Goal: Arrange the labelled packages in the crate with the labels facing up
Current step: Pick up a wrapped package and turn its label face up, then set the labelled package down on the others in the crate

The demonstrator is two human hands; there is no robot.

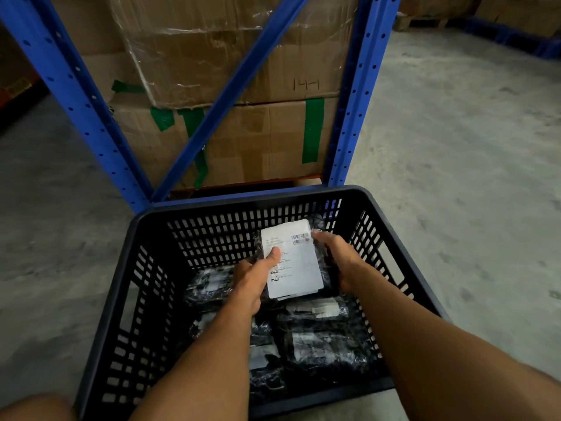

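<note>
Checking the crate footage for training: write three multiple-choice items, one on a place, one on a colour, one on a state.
1. Where is the held package?
A. on the floor
B. above the crate
C. on the rack

2. What colour is the rack frame?
A. blue
B. red
C. yellow

3. Which way does the held package's label face?
A. down
B. up
C. no label

Answers: 1 B, the left hand and right hand hold it over the packages inside; 2 A, the uprights are blue; 3 B, the white label with barcode faces the camera.

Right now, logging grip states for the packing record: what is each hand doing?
Left hand: closed on the labelled package, thumb on its label.
Right hand: gripping the same package's right edge.
</note>
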